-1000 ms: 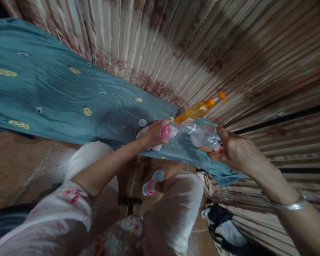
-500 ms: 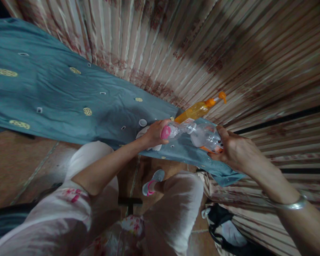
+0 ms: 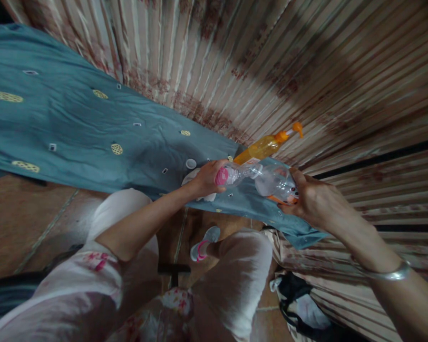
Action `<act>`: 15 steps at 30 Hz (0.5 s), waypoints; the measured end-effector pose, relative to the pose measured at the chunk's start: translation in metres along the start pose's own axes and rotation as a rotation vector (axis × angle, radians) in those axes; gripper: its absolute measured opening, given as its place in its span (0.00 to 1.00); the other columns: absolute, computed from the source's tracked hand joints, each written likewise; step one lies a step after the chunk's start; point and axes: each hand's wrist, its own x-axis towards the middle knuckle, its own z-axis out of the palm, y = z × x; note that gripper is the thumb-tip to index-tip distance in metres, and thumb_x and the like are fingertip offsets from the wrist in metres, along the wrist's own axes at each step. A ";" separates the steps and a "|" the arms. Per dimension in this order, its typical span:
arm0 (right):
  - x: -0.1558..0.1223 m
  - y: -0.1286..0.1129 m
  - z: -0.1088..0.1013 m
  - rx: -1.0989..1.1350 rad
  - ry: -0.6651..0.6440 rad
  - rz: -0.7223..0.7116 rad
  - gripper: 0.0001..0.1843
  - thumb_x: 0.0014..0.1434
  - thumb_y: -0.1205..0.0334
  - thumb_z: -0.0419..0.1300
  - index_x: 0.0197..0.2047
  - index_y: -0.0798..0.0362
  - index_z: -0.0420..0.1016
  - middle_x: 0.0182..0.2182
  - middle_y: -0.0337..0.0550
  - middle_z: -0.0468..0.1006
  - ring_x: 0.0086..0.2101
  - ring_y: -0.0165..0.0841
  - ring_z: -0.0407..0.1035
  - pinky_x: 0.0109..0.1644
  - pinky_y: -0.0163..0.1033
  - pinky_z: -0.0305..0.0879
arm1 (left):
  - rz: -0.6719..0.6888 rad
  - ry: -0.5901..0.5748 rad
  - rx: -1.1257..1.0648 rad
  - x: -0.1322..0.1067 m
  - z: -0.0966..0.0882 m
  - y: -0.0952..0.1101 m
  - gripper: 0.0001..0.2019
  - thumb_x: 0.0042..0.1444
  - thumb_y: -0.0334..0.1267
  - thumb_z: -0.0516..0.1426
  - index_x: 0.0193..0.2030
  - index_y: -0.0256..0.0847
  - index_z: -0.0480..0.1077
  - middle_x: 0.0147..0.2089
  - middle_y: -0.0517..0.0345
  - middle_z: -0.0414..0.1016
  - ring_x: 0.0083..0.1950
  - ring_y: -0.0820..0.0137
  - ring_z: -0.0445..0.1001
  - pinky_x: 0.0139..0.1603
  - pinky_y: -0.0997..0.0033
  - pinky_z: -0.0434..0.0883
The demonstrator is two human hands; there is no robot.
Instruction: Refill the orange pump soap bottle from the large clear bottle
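Note:
My left hand (image 3: 209, 179) is closed round a clear plastic bottle (image 3: 239, 174) with a pink label or end, tilted nearly level. My right hand (image 3: 312, 197) grips a larger clear plastic bottle (image 3: 274, 180) with orange on its lower side. The necks of the two bottles meet mouth to mouth, or nearly so; I cannot tell whether they touch. Just behind them stands a pump bottle (image 3: 259, 149) of yellow-orange liquid with an orange pump head. Something white, perhaps a cloth (image 3: 210, 197), lies partly hidden beneath my left hand. Close by sits a small white round cap or lid (image 3: 190, 164).
A teal patterned cloth (image 3: 74, 123) covers the long narrow surface. Pleated curtains (image 3: 185, 57) hang along its far side and to the right. My knees are below the near edge, and a black-and-white bag or cloth (image 3: 303, 304) lies on the floor at lower right.

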 end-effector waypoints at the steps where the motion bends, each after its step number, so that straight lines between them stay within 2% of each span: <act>1: 0.000 0.000 0.000 -0.004 -0.007 0.007 0.33 0.67 0.56 0.65 0.69 0.65 0.65 0.40 0.59 0.88 0.42 0.52 0.85 0.37 0.42 0.68 | 0.002 0.004 0.001 0.000 0.000 0.000 0.42 0.48 0.34 0.73 0.70 0.40 0.67 0.71 0.41 0.78 0.70 0.45 0.79 0.74 0.43 0.75; 9: 0.000 0.001 0.003 -0.016 0.020 0.006 0.32 0.66 0.56 0.65 0.68 0.63 0.67 0.40 0.58 0.88 0.42 0.52 0.85 0.36 0.43 0.68 | -0.016 -0.004 -0.007 0.000 0.001 0.000 0.42 0.47 0.34 0.73 0.70 0.38 0.67 0.72 0.39 0.77 0.71 0.44 0.79 0.75 0.43 0.74; 15: 0.001 0.001 0.000 -0.005 0.003 -0.013 0.35 0.65 0.53 0.66 0.68 0.64 0.67 0.39 0.57 0.88 0.41 0.52 0.85 0.35 0.42 0.68 | 0.021 0.024 -0.004 0.000 0.003 -0.005 0.42 0.47 0.35 0.72 0.70 0.42 0.67 0.70 0.42 0.79 0.69 0.46 0.80 0.73 0.42 0.76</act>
